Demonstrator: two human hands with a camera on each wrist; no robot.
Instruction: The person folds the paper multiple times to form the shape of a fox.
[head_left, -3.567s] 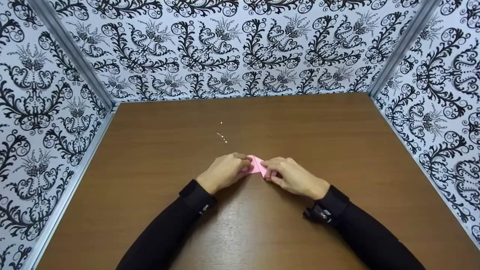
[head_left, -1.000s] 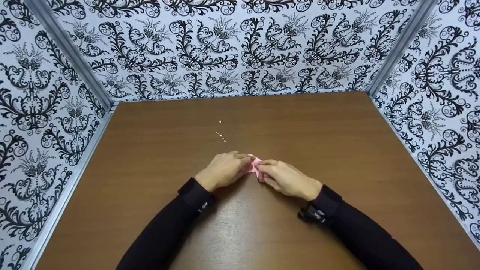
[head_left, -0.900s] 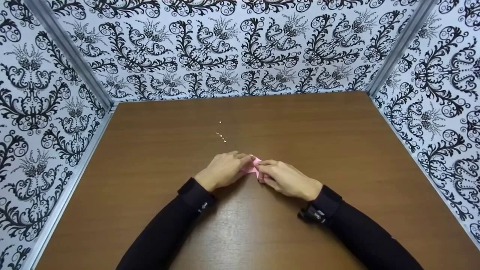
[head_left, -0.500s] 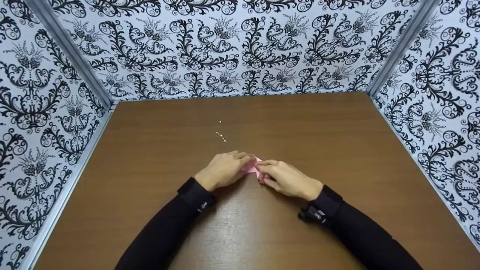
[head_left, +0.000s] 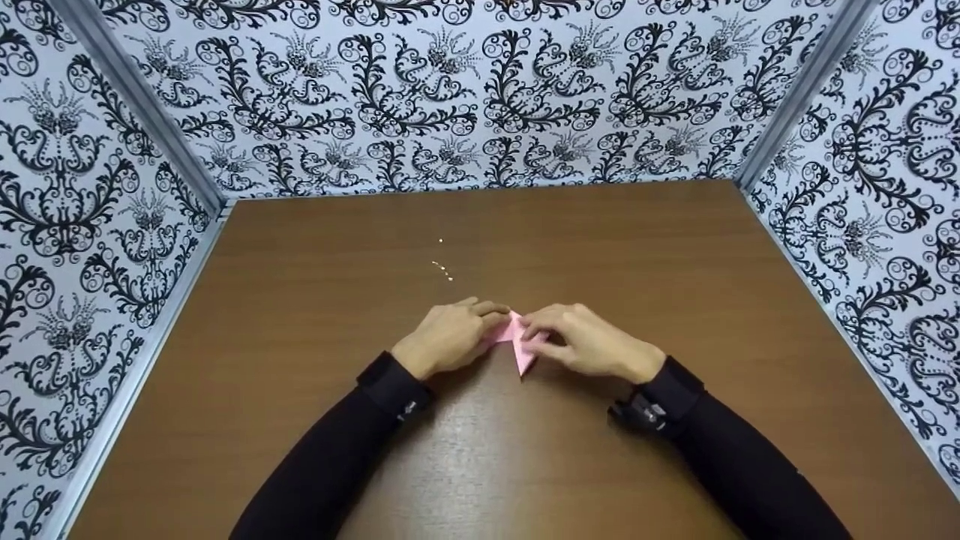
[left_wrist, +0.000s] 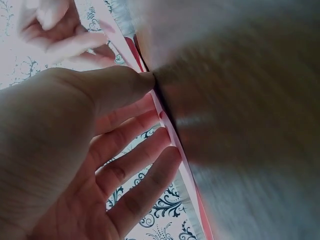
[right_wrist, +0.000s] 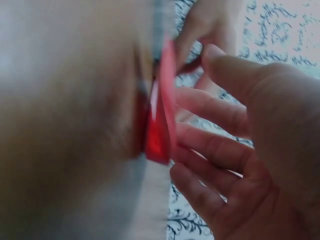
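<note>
A folded piece of pink paper (head_left: 523, 355) lies on the brown table (head_left: 480, 465), one pointed corner toward the person. My left hand (head_left: 448, 336) rests on its left part, thumb and fingertips pressing it down; the left wrist view shows those fingers (left_wrist: 140, 177) nearly straight along the paper's edge. At the right side is my right hand (head_left: 592, 339), with fingertips against the paper and the thumb (right_wrist: 220, 62) held apart from it. In the right wrist view the paper (right_wrist: 161, 125) stands partly raised, its layers gaping. My left fingers hide its left end in the head view.
Several small pale light spots (head_left: 442, 268) show on the table beyond the hands. Walls with black scroll patterns (head_left: 480, 97) stand at the back and both sides, joined by grey corner posts (head_left: 806, 90). Each black sleeve carries a wrist camera (head_left: 645, 412).
My right hand has loosened from the paper's near right part and moved slightly right, so the pointed corner now shows. Left hand stays nearly in place on the paper.
</note>
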